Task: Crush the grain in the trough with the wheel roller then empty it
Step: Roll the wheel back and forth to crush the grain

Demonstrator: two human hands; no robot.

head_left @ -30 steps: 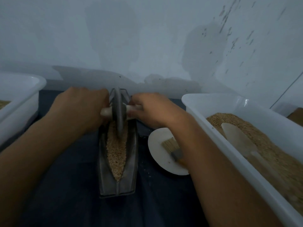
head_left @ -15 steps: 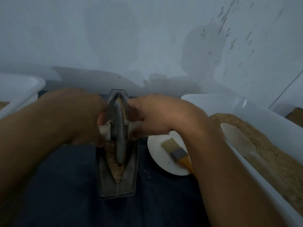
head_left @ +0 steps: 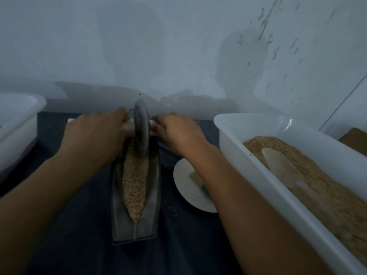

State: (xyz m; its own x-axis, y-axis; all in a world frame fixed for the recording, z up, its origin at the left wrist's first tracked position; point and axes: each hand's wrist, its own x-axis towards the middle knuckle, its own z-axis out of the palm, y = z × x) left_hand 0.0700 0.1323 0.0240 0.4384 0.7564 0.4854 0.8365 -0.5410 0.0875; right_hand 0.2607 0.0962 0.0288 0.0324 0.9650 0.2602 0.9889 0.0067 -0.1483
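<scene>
A dark metal boat-shaped trough (head_left: 153, 197) lies lengthwise on the dark cloth, filled with tan grain (head_left: 135, 183). The grey wheel roller (head_left: 141, 129) stands upright in the trough's far end, its pale axle handle sticking out on both sides. My left hand (head_left: 95, 135) grips the left end of the handle. My right hand (head_left: 176, 132) holds the right end, fingers curled over it. The far tip of the trough is hidden behind the wheel and my hands.
A large white tub (head_left: 282, 171) of grain with a pale scoop (head_left: 282, 165) in it stands at the right. A white plate (head_left: 188, 187) with a brush (head_left: 198, 180) lies between trough and tub. Another white tub (head_left: 17, 124) sits at the left. A wall rises close behind.
The wheel rolled toward me to the trough's middle half a second ago; now both hands have pushed it back out to the far end, uncovering the grain.
</scene>
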